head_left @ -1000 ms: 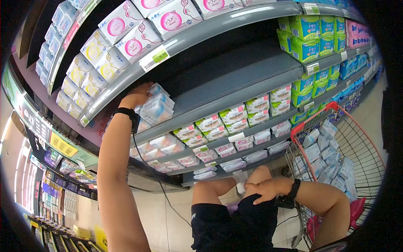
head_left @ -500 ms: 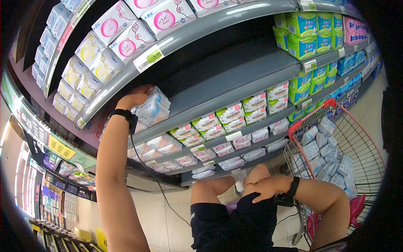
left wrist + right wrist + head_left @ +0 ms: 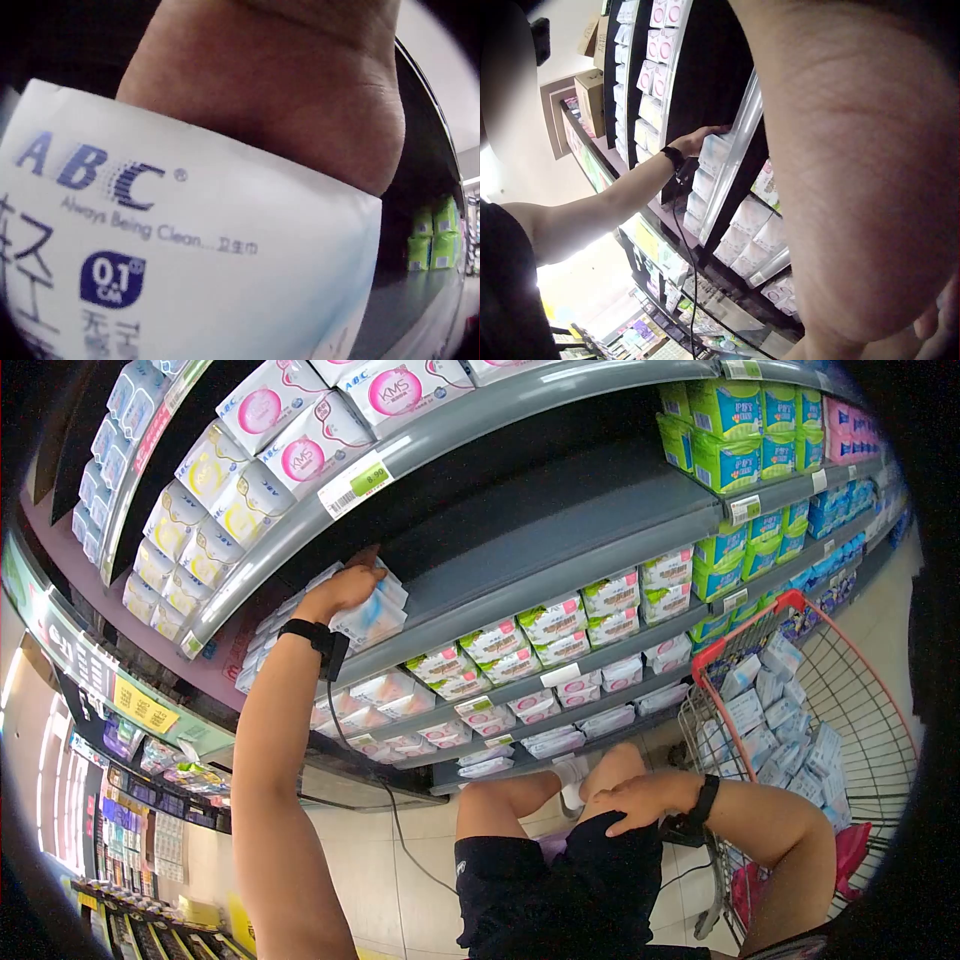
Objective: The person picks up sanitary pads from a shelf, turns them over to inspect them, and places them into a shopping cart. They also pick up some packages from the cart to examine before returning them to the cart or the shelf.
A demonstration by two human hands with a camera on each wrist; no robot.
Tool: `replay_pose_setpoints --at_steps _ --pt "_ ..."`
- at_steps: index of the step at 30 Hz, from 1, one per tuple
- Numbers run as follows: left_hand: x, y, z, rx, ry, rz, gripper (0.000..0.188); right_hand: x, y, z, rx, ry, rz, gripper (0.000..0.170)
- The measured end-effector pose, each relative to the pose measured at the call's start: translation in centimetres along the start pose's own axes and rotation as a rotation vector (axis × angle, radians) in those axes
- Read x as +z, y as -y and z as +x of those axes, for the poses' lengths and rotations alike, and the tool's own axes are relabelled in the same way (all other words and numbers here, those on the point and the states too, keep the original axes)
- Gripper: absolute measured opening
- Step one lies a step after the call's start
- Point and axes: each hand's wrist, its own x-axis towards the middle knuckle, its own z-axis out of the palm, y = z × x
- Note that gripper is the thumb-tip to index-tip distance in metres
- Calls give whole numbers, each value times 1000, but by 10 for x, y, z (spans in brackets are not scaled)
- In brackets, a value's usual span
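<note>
My left hand reaches under the upper shelf and rests over the top of a row of white and pale-blue sanitary pad packs. Its fingers extend across the top of the end pack. In the left wrist view a white pack marked ABC stands close below the heel of the hand, and the fingers are hidden. From the right wrist view, the left hand shows at the top end of the row. My right hand lies relaxed on my thigh, with its fingers spread over the dark shorts.
A shopping cart holding many white packs stands at my right. Pink and yellow packs fill the shelf above. Green packs stand further along the same shelf level. A black cable hangs from my left wrist.
My left hand has come from behind the end packs to over their tops, closer to the shelf front. More of the row shows left of the wrist. The right hand has stayed on the thigh.
</note>
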Motion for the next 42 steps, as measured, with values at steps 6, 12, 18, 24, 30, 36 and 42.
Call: replay_pose_setpoints --at_steps 6,12,18,24,30,36,42 --pt "1 -9 -8 -20 -66 19 68 2 0 -1 15 -17 -8 73" --pt "8 1 -1 7 -66 9 65 5 -8 2 -41 -31 16 81" --pt "6 -12 -9 -70 -79 -51 70 -1 -1 -2 0 -9 16 84" --pt "-2 -37 -25 -121 -92 -134 88 4 -6 1 15 -5 -11 86" --pt "-2 -36 -21 -140 -47 -82 90 6 -7 1 25 -13 -26 83" --pt "4 -20 -11 -101 -65 -7 79 14 -15 6 -17 -48 -21 80" --pt "9 -11 -9 -12 -130 78 64 11 -13 5 -2 -41 -27 78"
